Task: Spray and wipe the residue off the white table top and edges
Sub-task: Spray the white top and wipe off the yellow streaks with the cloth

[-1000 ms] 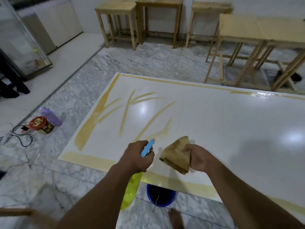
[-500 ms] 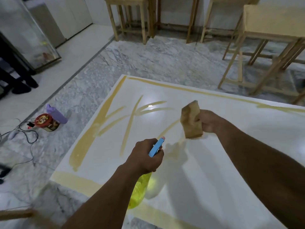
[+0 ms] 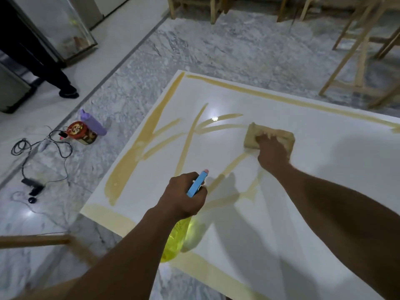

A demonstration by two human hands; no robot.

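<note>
The white table top (image 3: 324, 169) carries yellowish residue streaks (image 3: 190, 135) across its left half and along its edges. My right hand (image 3: 270, 148) presses a folded tan cloth (image 3: 268, 135) flat on the surface beside the streaks. My left hand (image 3: 184, 195) grips a spray bottle (image 3: 198, 184) with a blue trigger head and a yellow body (image 3: 176, 241) that hangs below my wrist, near the table's front edge. The nozzle points toward the streaks.
On the marble floor to the left stand a red tin (image 3: 81, 133) and a purple bottle (image 3: 93, 122), with black cables (image 3: 43, 152) trailing. A person's dark leg (image 3: 65, 87) stands far left. Wooden tables and stools (image 3: 363, 50) line the back and right.
My right hand has carried the cloth from the near edge out over the table and laid it flat on the surface. The left hand stays closed on the sprayer.
</note>
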